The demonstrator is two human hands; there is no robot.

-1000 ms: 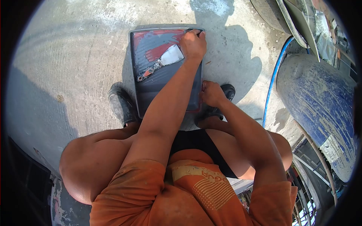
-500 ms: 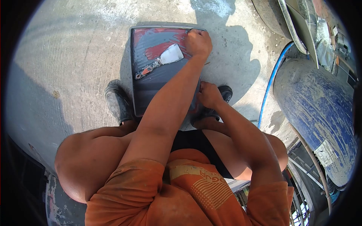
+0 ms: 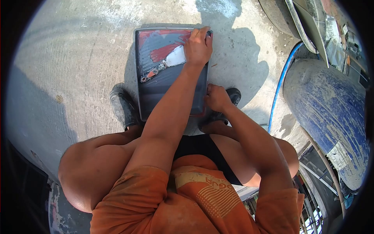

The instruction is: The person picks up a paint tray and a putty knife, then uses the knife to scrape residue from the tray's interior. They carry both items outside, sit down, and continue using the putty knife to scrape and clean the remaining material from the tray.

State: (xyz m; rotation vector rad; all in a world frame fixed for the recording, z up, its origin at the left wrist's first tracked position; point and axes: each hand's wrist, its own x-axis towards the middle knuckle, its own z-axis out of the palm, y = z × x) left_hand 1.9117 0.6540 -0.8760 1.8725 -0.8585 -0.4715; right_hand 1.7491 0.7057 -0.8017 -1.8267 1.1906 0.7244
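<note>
Tray (image 3: 156, 97) of dark plastic, smeared red and grey, lies on concrete (image 3: 70, 58) between two boots, long axis running away from the person. Left hand (image 3: 198, 47) lies flat, fingers extended, on the tray's far right corner, holding nothing visible. A scraper (image 3: 165, 64) lies just left of it, pale blade touching the hand, handle angled down-left. Right hand (image 3: 217, 98) is curled closed on the tray's near right rim.

One camera is sitting on the person's head and looking almost straight down. It is seeing the orange shirt (image 3: 194, 202) and bare knees up close at the bottom. Farther off, it is showing the paint tray (image 3: 156, 97) on the concrete ground (image 3: 70, 58). The round lens is bending the edges.
</note>
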